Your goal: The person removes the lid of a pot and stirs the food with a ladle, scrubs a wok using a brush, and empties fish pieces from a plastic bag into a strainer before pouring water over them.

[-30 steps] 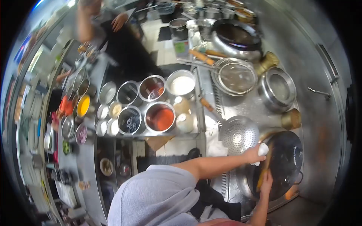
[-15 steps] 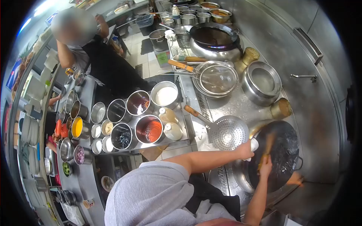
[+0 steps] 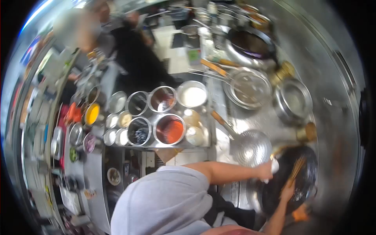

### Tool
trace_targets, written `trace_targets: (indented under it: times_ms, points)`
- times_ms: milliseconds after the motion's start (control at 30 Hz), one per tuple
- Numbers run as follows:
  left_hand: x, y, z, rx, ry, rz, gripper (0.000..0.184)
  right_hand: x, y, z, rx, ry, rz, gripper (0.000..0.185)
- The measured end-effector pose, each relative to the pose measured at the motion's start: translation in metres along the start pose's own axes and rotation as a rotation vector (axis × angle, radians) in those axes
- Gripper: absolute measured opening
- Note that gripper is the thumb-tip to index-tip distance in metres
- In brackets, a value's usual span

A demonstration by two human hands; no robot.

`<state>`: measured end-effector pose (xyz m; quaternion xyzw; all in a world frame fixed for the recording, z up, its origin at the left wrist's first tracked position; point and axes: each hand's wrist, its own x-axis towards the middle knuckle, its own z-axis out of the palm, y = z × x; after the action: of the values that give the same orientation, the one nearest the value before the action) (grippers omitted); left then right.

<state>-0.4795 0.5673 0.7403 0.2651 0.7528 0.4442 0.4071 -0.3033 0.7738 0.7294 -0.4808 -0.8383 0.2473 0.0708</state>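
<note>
My left hand [image 3: 265,171] is closed round a white cloth [image 3: 275,166] at the near rim of a black wok [image 3: 309,164]. In my right hand [image 3: 288,190] is a bamboo wok brush [image 3: 299,168], its bristles over the inside of the wok. The wok's surface looks wet. A perforated strainer [image 3: 250,148] with a wooden handle lies just beyond my left hand. Motion smears the view somewhat.
An orange flame [image 3: 300,214] shows beside the wok. Wire sieves [image 3: 249,88], a metal pot [image 3: 293,100] and another wok [image 3: 250,43] stand along the range. Steel containers of sauces [image 3: 171,129] fill the side counter. Another person [image 3: 135,55] stands beyond it.
The whole view has shifted and blurred as my head turned. The brush, smeared by motion before, shows its bristles more clearly now. My left hand still grips the cloth at the wok rim.
</note>
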Motion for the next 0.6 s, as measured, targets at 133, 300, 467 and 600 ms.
trace_targets:
  times_ms: [133, 300, 467, 600]
  points:
    - [-0.007, 0.001, -0.01, -0.024, 0.005, 0.038, 0.074, -0.079, 0.034, 0.006, 0.125, -0.303, -0.292, 0.049]
    - [-0.01, 0.007, -0.011, 0.026, 0.017, 0.024, 0.073, -0.072, 0.136, -0.148, -0.193, -0.6, -0.259, 0.062]
    - [0.001, 0.0, -0.005, 0.058, -0.011, 0.05, 0.071, 0.029, 0.08, -0.094, -0.277, -0.12, -0.047, 0.052]
    - [0.003, -0.006, 0.001, 0.065, 0.042, 0.111, 0.068, 0.024, 0.058, 0.082, 0.011, 0.156, -0.124, 0.053]
